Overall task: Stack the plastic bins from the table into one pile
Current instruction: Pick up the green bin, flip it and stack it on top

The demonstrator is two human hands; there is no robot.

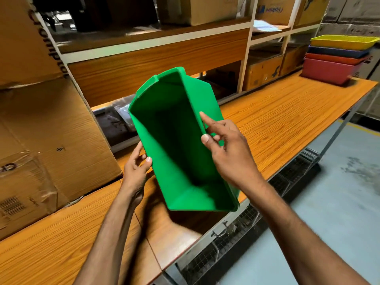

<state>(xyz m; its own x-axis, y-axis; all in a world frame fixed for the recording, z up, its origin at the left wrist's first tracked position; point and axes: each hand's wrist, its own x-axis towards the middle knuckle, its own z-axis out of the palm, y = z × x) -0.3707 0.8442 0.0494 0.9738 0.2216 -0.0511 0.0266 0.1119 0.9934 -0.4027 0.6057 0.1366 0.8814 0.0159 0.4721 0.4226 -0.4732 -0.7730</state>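
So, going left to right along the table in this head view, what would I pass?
Big cardboard box → left hand → green bin held in both hands → right hand → pile of coloured bins at the far end.

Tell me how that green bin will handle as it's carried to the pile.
Probably light: the green bin is empty and held aloft by fingertip grips of the left hand and right hand. Likely fairly stiff, since its walls hold shape. Smooth plastic may slip.
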